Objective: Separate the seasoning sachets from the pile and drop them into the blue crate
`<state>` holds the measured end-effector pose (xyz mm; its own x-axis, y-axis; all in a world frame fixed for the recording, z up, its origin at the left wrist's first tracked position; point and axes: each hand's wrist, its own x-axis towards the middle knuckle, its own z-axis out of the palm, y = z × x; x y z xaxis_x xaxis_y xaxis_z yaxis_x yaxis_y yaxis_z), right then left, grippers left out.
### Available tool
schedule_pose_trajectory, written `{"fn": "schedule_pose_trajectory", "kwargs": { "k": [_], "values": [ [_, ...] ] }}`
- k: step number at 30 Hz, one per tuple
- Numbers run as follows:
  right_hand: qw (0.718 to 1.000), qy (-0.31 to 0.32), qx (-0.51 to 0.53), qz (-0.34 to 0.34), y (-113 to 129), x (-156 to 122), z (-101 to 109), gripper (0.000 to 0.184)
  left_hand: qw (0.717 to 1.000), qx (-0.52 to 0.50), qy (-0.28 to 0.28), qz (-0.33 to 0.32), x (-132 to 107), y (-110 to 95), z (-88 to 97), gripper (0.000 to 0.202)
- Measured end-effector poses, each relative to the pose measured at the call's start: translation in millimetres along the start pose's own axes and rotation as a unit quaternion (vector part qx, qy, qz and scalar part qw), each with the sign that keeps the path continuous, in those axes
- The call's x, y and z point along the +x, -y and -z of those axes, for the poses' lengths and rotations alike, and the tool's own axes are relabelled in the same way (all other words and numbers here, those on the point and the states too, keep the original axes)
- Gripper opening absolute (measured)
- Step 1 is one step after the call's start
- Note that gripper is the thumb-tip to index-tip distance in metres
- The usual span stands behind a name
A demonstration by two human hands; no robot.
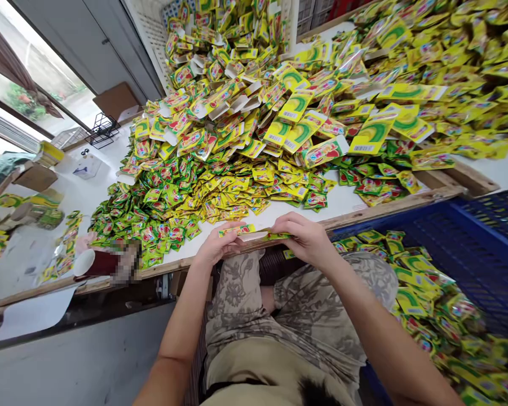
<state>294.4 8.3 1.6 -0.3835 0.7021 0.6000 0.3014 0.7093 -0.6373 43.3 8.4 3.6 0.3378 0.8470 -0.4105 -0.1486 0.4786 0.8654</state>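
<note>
My left hand [220,243] is closed around a small yellow carton [242,229] at the wooden table edge, its open white flap pointing right. Between the thumb and fingers of my right hand [306,239] is a small green and yellow sachet [278,235], right at the carton's open end. Part of the sachet is hidden by my fingers. Just beyond my hands lie loose yellow sachets [224,194] and green sachets [169,180], with a heap of yellow cartons [296,107] behind them, some with white flaps open.
A white crate [150,39] full of cartons stands at the back. Right of my legs, a blue crate [482,248] holds filled packs. A dark red mug [97,264] sits at the table's left edge, near a black wire rack [104,129] and a cardboard box [36,176].
</note>
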Motion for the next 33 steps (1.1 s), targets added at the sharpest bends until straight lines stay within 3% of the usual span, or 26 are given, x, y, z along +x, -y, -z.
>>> {"fn": "schedule_pose_trajectory", "kwargs": {
  "k": [2,4,7,9,12,15,19,22,27,30,33],
  "values": [
    [1.000,-0.004,0.010,-0.022,-3,-2,-2,0.016,0.999,0.005,-0.045,-0.030,-1,3,4.1,0.055],
    [0.993,-0.075,0.012,-0.092,-6,-3,-4,0.007,0.989,0.035,-0.101,-0.106,0,6,6.9,0.058],
    [0.935,-0.244,0.024,-0.257,-4,2,-12,0.014,0.952,0.142,-0.152,-0.225,0,10,6.9,0.067],
    [0.904,-0.283,0.043,-0.318,-1,8,-21,0.021,0.911,0.235,-0.166,-0.295,0,14,3.7,0.065],
    [0.906,-0.254,0.050,-0.335,4,16,-36,0.025,0.837,0.337,-0.172,-0.396,-2,21,-3.0,0.058],
    [0.915,-0.207,0.033,-0.345,3,18,-45,0.027,0.805,0.360,-0.183,-0.435,-4,28,-7.6,0.053],
    [0.926,-0.085,0.023,-0.367,-3,14,-41,0.027,0.802,0.352,-0.199,-0.441,-5,35,-7.6,0.049],
    [0.926,-0.012,0.022,-0.377,-6,16,-35,0.027,0.796,0.370,-0.180,-0.444,-5,34,-6.2,0.046],
    [0.939,0.001,0.047,-0.341,-2,20,-31,0.024,0.799,0.396,-0.135,-0.431,-5,29,-5.0,0.042],
    [0.942,-0.004,0.131,-0.308,1,20,-28,0.025,0.813,0.383,-0.146,-0.414,-7,29,-3.5,0.044],
    [0.928,0.034,0.222,-0.297,1,17,-23,0.026,0.828,0.362,-0.149,-0.401,-11,32,-2.3,0.047]
  ]
}}
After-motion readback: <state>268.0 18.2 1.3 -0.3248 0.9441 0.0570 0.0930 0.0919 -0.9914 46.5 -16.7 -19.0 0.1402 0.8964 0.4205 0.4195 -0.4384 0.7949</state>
